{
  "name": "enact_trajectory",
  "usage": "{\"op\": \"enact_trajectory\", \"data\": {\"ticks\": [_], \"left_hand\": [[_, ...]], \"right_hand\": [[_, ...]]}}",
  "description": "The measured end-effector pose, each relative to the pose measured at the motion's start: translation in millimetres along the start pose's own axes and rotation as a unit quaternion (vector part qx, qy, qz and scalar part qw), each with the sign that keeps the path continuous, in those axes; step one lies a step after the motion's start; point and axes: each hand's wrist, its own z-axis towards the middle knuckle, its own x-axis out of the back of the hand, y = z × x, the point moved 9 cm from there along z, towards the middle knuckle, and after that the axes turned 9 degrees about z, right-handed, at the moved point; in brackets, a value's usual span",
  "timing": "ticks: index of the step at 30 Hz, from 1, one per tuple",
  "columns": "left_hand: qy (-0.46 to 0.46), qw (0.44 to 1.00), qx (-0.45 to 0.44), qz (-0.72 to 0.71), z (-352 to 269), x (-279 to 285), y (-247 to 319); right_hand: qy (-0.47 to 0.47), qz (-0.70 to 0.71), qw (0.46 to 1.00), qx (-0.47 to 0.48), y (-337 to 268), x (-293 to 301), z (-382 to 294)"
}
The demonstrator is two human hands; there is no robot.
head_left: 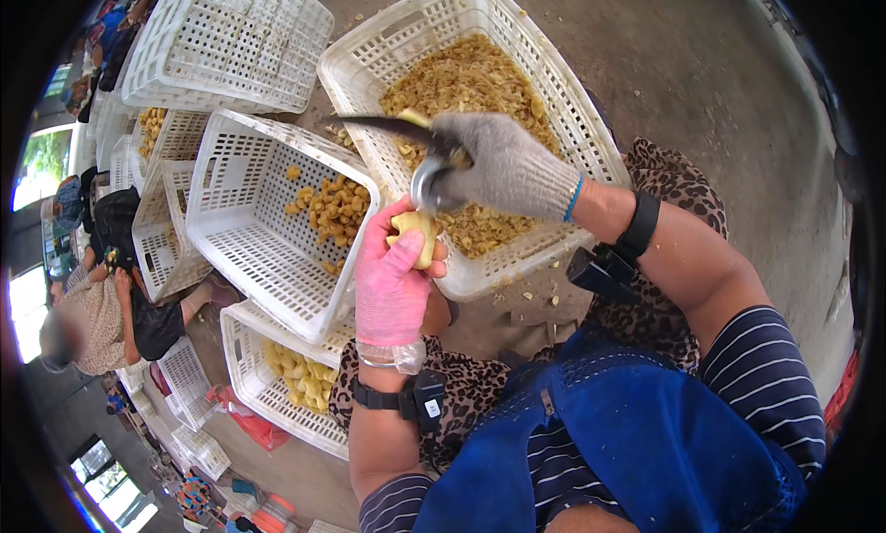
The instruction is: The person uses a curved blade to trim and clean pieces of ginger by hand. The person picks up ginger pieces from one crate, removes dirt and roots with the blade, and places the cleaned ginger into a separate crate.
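Note:
My left hand [396, 277], in a pink glove with bare fingertips, is closed around a pale yellow peeled piece [417, 237], seemingly a root or tuber. My right hand [495, 160], in a grey knit glove, grips a dark-bladed knife [391, 126] that points left; its edges are blurred. A shiny round metal part [426, 180] shows at the right fingers, just above the yellow piece; what it belongs to is unclear. Both hands are over the near left edge of a white plastic crate [574, 111] holding a heap of brown-yellow peelings [477, 83].
Left of the hands, a tilted white crate [277, 239] holds brown unpeeled pieces [339, 208]. Below it another crate [277, 408] holds pale yellow pieces [304, 381]. Stacked crates [235, 45] stand at upper left. A seated person [104, 318] is at far left, near a red plastic bag [252, 422].

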Motion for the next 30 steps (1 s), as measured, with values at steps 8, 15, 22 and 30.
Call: {"op": "enact_trajectory", "data": {"ticks": [8,15,22,30], "left_hand": [[0.030,0.998,-0.013,0.051,-3.6,1.5,5.7],[0.016,0.997,-0.045,0.057,-1.8,1.1,12.9],[0.007,0.999,-0.014,-0.039,1.7,4.5,4.3],[-0.019,0.993,-0.026,-0.114,11.4,9.0,1.0]], "right_hand": [[0.006,0.031,0.999,0.045,-11.3,-6.4,-7.9],[0.028,0.072,0.997,-0.022,-12.3,13.7,-2.2],[-0.012,0.026,1.000,0.002,3.8,-14.4,1.2],[0.024,0.117,0.990,-0.078,5.9,6.1,-0.8]]}}
